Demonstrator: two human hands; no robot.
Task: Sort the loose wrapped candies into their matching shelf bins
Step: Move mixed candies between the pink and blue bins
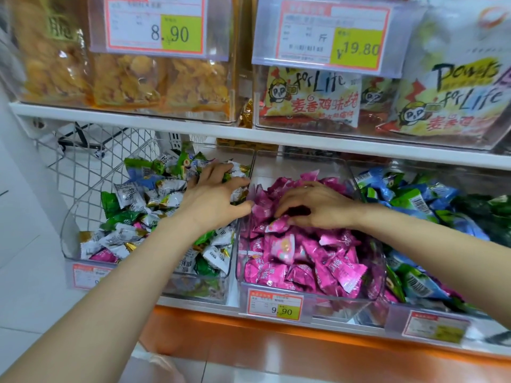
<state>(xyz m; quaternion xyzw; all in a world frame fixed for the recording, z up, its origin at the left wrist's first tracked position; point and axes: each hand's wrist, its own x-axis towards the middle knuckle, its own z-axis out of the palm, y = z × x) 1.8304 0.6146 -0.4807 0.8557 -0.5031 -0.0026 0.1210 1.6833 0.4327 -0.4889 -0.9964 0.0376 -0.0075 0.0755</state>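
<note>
Left hand (213,194) is lying spread flat on the candies in the mixed bin (66,230), probably raking for strays, gripping nothing visible. Right hand (315,205) is curling down onto the pink candies (304,258) in the middle bin (379,261); cannot tell whether it is holding one. A pink stray (103,255) is lying at the mixed bin's front.
</note>
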